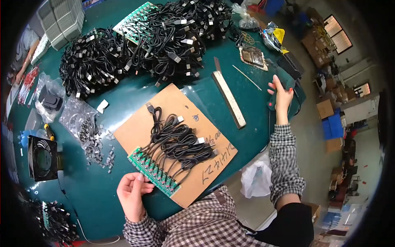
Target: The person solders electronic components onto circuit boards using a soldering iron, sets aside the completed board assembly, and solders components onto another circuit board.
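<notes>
Green circuit strip [154, 172] with black cables [177, 142] plugged in lies on brown cardboard [135, 129] before me, my left hand [132, 193] loosely curled touching its near end, while my right hand [282, 96] grips a dark object [288, 82] at the table edge [263, 136], beyond which cable heaps [140, 45] sit.

a green circuit strip [154, 171] with black cables [177, 142] plugged in lies flat on brown cardboard [135, 127].

Two hands: left [132, 193] at seven o'clock, right [282, 95] at three. Two green boards, one [153, 171] on one cardboard sheet [135, 131], one [135, 20] at twelve. One fan [42, 158] at nine. One ruler [228, 99].
</notes>
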A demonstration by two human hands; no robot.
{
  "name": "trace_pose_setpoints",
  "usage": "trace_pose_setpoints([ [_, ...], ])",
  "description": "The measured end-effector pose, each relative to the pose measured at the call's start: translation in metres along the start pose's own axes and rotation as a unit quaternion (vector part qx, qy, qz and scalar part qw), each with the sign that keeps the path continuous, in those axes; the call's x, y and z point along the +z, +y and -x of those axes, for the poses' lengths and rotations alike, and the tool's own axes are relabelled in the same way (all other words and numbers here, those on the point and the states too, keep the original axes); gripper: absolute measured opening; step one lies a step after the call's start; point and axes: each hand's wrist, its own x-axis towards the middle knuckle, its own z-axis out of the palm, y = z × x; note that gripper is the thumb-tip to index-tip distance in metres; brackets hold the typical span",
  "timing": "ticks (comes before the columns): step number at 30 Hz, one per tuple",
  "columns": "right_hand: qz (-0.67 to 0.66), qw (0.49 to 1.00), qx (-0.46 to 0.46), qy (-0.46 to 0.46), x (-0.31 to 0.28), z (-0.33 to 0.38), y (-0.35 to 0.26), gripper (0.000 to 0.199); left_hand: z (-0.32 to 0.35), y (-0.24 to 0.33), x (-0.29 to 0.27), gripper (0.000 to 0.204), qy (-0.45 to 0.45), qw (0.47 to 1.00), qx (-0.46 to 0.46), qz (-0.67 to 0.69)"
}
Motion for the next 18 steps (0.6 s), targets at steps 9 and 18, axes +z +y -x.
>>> trace_pose_setpoints([
  [9, -0.130, 0.967, 0.116, -0.184, -0.032, 0.167, -0.083, 0.043, -0.005, -0.001, 0.000, 0.014, -0.004, 0.999, -0.020, 0.034],
  [18, -0.087, 0.842, 0.258, -0.465, -0.006, 0.293, -0.101, 0.044, -0.006, -0.003, -0.002, 0.013, -0.009, 0.997, -0.024, 0.072],
])
